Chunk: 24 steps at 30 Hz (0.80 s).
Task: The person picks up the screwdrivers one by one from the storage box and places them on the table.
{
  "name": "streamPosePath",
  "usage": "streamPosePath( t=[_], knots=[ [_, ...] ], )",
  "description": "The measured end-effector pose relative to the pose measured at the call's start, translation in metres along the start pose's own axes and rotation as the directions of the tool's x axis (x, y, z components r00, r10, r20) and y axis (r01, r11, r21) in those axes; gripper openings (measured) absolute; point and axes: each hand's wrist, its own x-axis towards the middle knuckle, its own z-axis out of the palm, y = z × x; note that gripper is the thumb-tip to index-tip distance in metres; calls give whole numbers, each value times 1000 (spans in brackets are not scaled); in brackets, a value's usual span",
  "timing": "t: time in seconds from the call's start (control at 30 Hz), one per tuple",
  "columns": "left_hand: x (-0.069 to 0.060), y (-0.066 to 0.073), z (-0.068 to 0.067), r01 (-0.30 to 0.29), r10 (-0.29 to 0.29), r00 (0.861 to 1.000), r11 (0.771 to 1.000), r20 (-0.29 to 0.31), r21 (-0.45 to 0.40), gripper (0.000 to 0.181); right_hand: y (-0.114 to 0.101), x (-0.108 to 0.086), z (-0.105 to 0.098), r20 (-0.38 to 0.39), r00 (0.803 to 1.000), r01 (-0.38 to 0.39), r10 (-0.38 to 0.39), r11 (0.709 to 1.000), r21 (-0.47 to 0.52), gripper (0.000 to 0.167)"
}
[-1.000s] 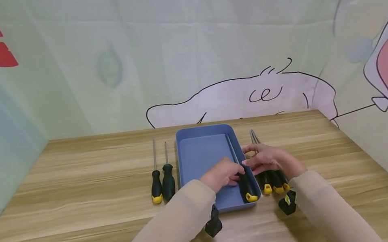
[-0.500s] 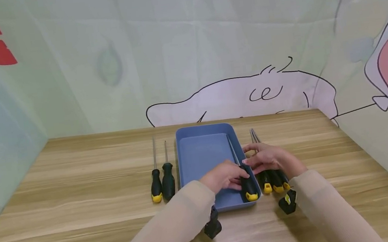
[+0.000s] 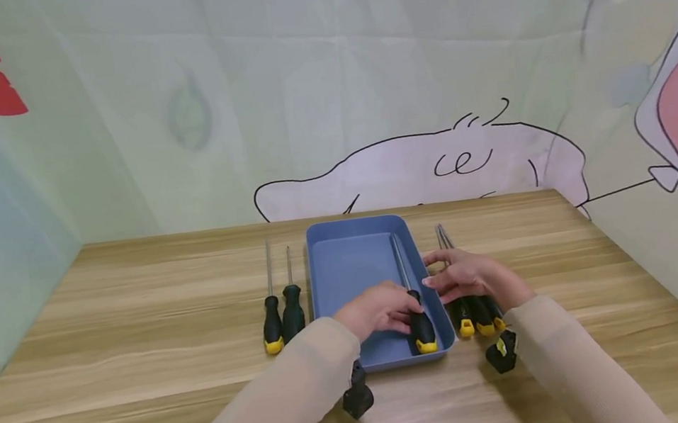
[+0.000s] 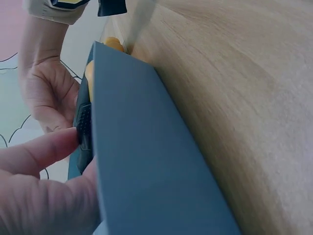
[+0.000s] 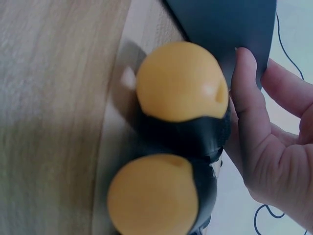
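In the head view my left hand (image 3: 380,308) reaches into the blue tray (image 3: 349,267) and pinches the handle of a black screwdriver (image 3: 422,329) with a yellow end. Its shaft points to the far end of the tray. The left wrist view shows finger and thumb about the handle (image 4: 84,127), partly hidden by the tray wall. My right hand (image 3: 468,276) touches the tray's right side with its fingertips; in the right wrist view the fingers (image 5: 247,93) meet the outer wall (image 5: 230,29). Several black and yellow screwdrivers (image 3: 482,312) lie beneath this hand, partly covered.
Two more screwdrivers lie left of the tray: one with a yellow end (image 3: 272,327), one with a dark handle (image 3: 292,312), partly behind the left sleeve (image 3: 274,399). All lie on a wooden table (image 3: 135,324), with a printed cloth (image 3: 299,102) behind it.
My left hand has shifted the screwdriver's handle left, away from the tray's right wall. The right hand has stayed in place at the tray's side.
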Motion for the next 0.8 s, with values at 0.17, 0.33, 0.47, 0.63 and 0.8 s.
streamPosePath(
  t=[0.17,0.33,0.47,0.63,0.8],
  knots=[
    [11,-6,-9,-15,16,1000,999,13,-47,58,0,0,0,0,1000,-1,1,1000,1,56],
    [-92,38,7,-38,37,997,999,-67,-17,42,0,0,0,-17,1000,-8,8,1000,-7,54],
    [-111,47,5,-30,28,997,999,-68,-26,40,0,0,-1,-22,1000,-11,11,1000,-13,53],
    [-102,46,0,-28,28,998,1000,-51,-11,52,0,1,-2,-24,1000,-13,12,1000,-16,53],
    [-108,47,-4,-43,43,999,999,-22,-5,59,-1,1,-1,-23,999,-22,22,1000,-10,54]
  ],
)
